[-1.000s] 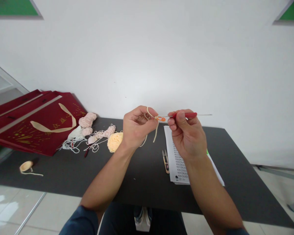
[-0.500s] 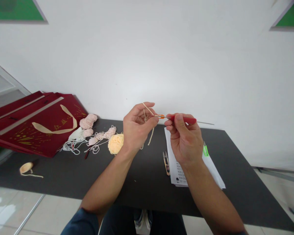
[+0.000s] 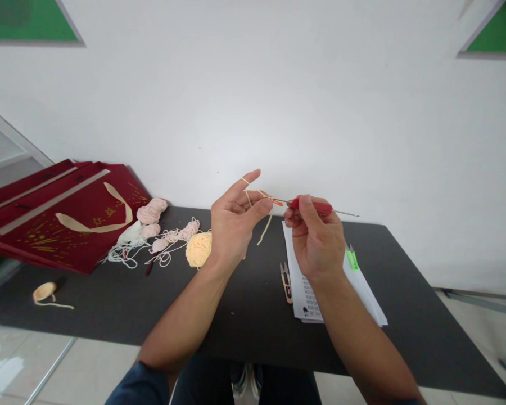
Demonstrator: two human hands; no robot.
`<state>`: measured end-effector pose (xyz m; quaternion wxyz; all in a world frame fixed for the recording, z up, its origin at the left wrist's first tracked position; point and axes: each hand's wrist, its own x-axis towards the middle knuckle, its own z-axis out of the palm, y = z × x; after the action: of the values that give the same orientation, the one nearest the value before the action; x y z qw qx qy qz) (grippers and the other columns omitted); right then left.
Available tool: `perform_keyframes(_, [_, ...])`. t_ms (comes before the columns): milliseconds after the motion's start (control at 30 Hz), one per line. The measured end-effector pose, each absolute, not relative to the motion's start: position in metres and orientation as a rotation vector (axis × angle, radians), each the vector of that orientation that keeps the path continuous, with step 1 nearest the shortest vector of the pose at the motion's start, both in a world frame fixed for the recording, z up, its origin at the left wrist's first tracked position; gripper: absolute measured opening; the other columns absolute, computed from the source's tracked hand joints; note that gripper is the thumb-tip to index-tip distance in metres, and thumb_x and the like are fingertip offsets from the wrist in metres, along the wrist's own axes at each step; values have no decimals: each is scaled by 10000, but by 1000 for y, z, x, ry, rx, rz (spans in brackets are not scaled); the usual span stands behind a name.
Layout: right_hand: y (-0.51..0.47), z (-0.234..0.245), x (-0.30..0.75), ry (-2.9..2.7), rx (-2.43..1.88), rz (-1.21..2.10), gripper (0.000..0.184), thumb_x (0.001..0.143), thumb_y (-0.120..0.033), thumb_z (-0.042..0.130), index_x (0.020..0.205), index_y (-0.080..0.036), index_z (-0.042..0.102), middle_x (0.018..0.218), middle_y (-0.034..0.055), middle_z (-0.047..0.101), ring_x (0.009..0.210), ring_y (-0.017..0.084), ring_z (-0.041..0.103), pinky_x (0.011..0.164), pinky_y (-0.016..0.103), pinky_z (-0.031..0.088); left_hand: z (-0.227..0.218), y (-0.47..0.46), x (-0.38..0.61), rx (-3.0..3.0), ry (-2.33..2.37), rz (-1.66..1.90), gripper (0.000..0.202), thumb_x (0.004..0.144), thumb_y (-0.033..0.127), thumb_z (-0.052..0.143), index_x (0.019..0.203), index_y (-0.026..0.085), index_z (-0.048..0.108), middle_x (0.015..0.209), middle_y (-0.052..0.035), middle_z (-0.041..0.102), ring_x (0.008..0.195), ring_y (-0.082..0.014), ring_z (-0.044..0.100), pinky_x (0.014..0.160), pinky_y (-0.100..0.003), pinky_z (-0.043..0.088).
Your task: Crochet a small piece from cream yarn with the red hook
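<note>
Right grip (image 3: 318,239) on hook (image 3: 324,208), pointing left, near-level

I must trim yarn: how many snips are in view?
1: small metal thread snips with beige handles, on the black table left of the white printed papers. Others may be hidden.

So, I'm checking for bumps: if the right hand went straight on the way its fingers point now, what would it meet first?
Probably the orange marker, just ahead of the right hand, then the left hand. Depth is hard to judge from this one view.
</note>
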<state>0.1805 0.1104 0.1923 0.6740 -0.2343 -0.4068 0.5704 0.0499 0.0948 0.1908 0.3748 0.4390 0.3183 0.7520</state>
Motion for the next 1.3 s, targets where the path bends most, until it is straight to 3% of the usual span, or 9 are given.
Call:
perform_keyframes(233, [108, 189, 177, -990, -620, 1159, 147, 891, -362, 785, 921, -221, 753, 769, -12, 756, 613, 98, 656, 549, 235, 528, 189, 98, 52, 1083, 866, 1954, 569, 729, 131, 877, 1259, 284, 737, 814, 7, 771, 855, -140, 719, 749, -254, 568])
perform_keyframes(400, [96, 187, 173, -1075, -697, 890, 152, 918, -354, 757, 991, -224, 782, 767, 0, 775, 599, 123, 683, 567, 278, 563, 188, 96, 62, 964, 873, 1982, 621, 723, 162, 900, 1304, 284, 715, 838, 5, 786, 803, -135, 722, 713, -260, 563])
perform_keyframes(533, [85, 184, 175, -1245, -712, 567, 127, 914, -270, 756, 1028, -266, 813, 927, 38, 820, 746, 179, 765, 659, 339, 644, 188, 94, 69, 846, 824, 1961, 633, 721, 234, 927, 1312, 275, 702, 839, 11, 796, 746, -113, 710, 680, -244, 537])
perform_keyframes(633, [85, 179, 177, -1343, -609, 405, 245, 879, -200, 777, 1088, -321, 817, 1052, 40, 825, 831, 208, 781, 720, 390, 685, 190, 93, 67, 814, 776, 1906, 675, 711, 291, 942, 1332, 273, 676, 845, 20, 790, 720, -99, 696, 682, -236, 524])
perform_keyframes(800, [100, 178, 177, -1261, -385, 828, 162, 903, -252, 768, 1034, -329, 823, 1081, 26, 814, 721, 148, 744, 544, 301, 617, 194, 93, 58, 849, 683, 1865, 695, 724, 304, 937, 1356, 257, 652, 800, 40, 741, 695, -89, 676, 727, -249, 531])
perform_keyframes(900, [108, 184, 180, -1166, -337, 1086, 92, 907, -299, 778, 991, -294, 815, 911, 7, 813, 662, 112, 704, 533, 242, 585, 195, 92, 57, 879, 692, 1908, 702, 711, 257, 938, 1356, 235, 660, 798, 38, 741, 720, -90, 681, 774, -263, 540])
perform_keyframes(1067, [114, 193, 188, -1068, -322, 1217, 69, 862, -315, 833, 874, -266, 786, 887, -16, 798, 608, 60, 657, 496, 161, 527, 195, 90, 58, 887, 702, 1950, 648, 708, 143, 895, 1321, 221, 698, 778, 45, 732, 750, -81, 674, 774, -235, 525])
perform_keyframes(1300, [117, 194, 192, -1074, -285, 1243, 117, 804, -298, 886, 839, -265, 779, 881, -20, 785, 600, 56, 657, 486, 151, 522, 195, 88, 59, 933, 667, 1957, 599, 721, 68, 825, 1287, 236, 719, 789, 37, 723, 745, -85, 651, 749, -229, 511])
